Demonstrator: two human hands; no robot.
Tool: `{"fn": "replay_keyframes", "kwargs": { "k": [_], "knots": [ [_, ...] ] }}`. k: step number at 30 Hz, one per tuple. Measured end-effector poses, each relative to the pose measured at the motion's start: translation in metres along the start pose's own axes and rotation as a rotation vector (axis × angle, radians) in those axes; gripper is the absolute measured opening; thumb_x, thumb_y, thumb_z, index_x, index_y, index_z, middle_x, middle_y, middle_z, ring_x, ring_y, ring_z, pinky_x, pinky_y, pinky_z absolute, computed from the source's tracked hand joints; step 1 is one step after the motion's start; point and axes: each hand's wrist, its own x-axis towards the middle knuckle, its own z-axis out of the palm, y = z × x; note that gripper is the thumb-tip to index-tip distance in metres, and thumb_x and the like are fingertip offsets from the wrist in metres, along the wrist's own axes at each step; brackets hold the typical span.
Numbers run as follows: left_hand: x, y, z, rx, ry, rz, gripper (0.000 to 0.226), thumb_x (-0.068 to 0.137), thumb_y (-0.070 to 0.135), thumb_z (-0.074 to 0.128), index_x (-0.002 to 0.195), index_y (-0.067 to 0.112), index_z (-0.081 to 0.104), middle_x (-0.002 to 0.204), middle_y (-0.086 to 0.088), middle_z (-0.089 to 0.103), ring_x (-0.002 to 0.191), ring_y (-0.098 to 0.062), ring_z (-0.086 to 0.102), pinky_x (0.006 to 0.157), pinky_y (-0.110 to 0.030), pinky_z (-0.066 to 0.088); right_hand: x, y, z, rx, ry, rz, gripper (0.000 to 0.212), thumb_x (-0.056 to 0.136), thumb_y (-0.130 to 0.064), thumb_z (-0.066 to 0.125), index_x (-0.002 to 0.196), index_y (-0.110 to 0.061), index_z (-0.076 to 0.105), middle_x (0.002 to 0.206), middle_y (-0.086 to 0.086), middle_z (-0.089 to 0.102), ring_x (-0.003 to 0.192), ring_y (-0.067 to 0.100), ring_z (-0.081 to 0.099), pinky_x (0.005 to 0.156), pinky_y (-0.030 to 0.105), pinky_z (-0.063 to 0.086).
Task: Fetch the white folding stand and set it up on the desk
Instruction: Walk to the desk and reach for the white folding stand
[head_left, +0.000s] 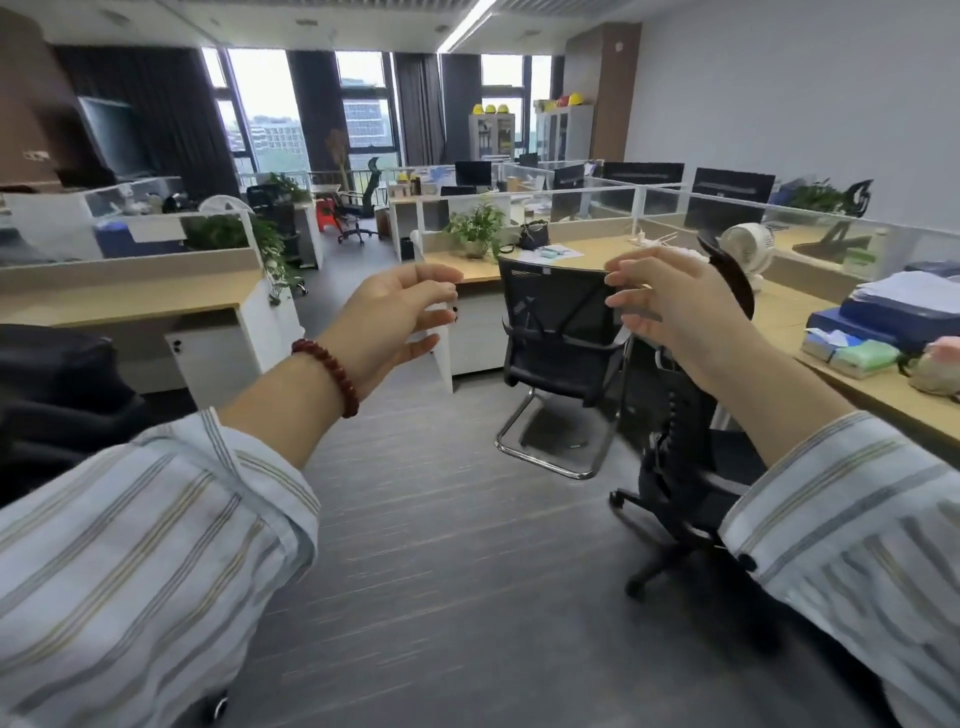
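Note:
My left hand (395, 317) and my right hand (670, 306) are both raised at chest height over the aisle. Their fingers are loosely curled and apart, and I see nothing in either hand. A red bead bracelet sits on my left wrist. On the far wooden desk (467, 270), just above my right hand, lies a thin white frame-like object (652, 240). I cannot tell whether it is the folding stand. A second wooden desk (878, 395) runs along the right, close to my right forearm.
A black mesh visitor chair (558, 332) and a black swivel chair (680, 457) stand ahead on the grey floor. A white fan (748, 252), blue folders (893, 322) and tissue packs (852, 356) are on the right desk. A potted plant (475, 228) stands on the far desk.

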Motion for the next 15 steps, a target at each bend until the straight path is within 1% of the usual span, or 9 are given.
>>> {"fn": "replay_keyframes", "kwargs": {
  "k": [5,8,10,12,13,15],
  "knots": [
    [0.140,-0.032,-0.005,-0.009,-0.001,0.021,0.017,0.089,0.017,0.055,0.079,0.028,0.063,0.086,0.008,0.060,0.078,-0.007,0.059,0.073,-0.024,0.047,0.125,0.049,0.020,0.012,0.065,0.006,0.020,0.089,-0.017,0.053,0.079,-0.025,0.068,0.093,-0.003,0.064,0.084,0.015,0.061,0.073,0.024,0.048],
    [0.238,-0.048,0.001,-0.005,-0.039,0.049,0.016,0.090,0.017,0.054,0.081,0.028,0.063,0.084,0.008,0.060,0.076,-0.006,0.058,0.072,-0.023,0.047,0.208,0.076,0.024,0.001,0.144,-0.019,0.019,0.089,-0.017,0.054,0.080,-0.025,0.069,0.103,0.001,0.065,0.091,0.017,0.061,0.073,0.025,0.049],
    [0.303,-0.050,0.011,-0.011,-0.067,0.065,0.016,0.090,0.016,0.054,0.082,0.027,0.063,0.083,0.008,0.060,0.076,-0.007,0.057,0.072,-0.023,0.047,0.261,0.088,0.020,-0.002,0.191,-0.013,0.018,0.089,-0.015,0.054,0.083,-0.024,0.069,0.106,0.003,0.064,0.095,0.019,0.061,0.076,0.026,0.050],
    [0.371,-0.047,0.029,-0.028,-0.091,0.081,0.017,0.090,0.015,0.054,0.082,0.027,0.062,0.082,0.008,0.060,0.076,-0.007,0.056,0.073,-0.024,0.047,0.316,0.096,0.012,-0.020,0.221,-0.023,0.020,0.090,-0.013,0.055,0.083,-0.025,0.069,0.102,0.001,0.064,0.099,0.022,0.063,0.082,0.030,0.052],
    [0.402,-0.047,0.039,-0.040,-0.106,0.091,0.017,0.090,0.015,0.054,0.081,0.027,0.062,0.082,0.007,0.060,0.076,-0.008,0.056,0.072,-0.024,0.047,0.340,0.099,0.006,-0.018,0.239,-0.024,0.022,0.089,-0.012,0.056,0.080,-0.027,0.069,0.099,0.001,0.064,0.100,0.023,0.063,0.083,0.032,0.052],
    [0.463,-0.047,0.068,-0.068,-0.156,0.097,0.017,0.090,0.014,0.054,0.081,0.027,0.062,0.082,0.006,0.060,0.077,-0.009,0.056,0.072,-0.025,0.047,0.383,0.107,-0.008,0.019,0.306,0.004,0.026,0.088,-0.014,0.056,0.071,-0.028,0.070,0.093,0.002,0.065,0.094,0.021,0.063,0.078,0.032,0.051]
  ]
}}
